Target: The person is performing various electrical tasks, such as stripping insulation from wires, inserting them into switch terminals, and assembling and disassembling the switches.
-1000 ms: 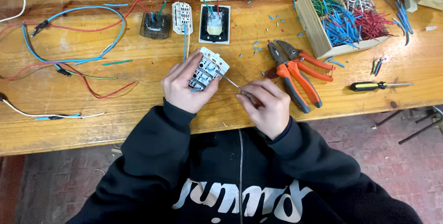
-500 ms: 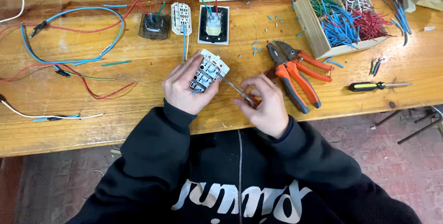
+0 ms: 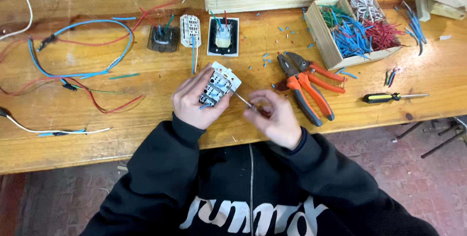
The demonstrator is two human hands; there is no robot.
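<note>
Change: the left hand (image 3: 197, 102) has tipped the white switch module (image 3: 220, 83) a little more upright than half a second ago; the screwdriver (image 3: 242, 99) has stayed at its side, so the work on a terminal looks ongoing
Left hand: fingers clamped round the module, held just above the desk (image 3: 146, 119) edge
Right hand (image 3: 275, 117): closed on the screwdriver, tip touching the module's lower right side
Module: white frame, grey back facing up; short blue wire at its lower end
Nearby: orange-handled pliers (image 3: 306, 82) just right of the hands

head view, steeply downward, close over workbench (image 3: 146, 134)
</note>
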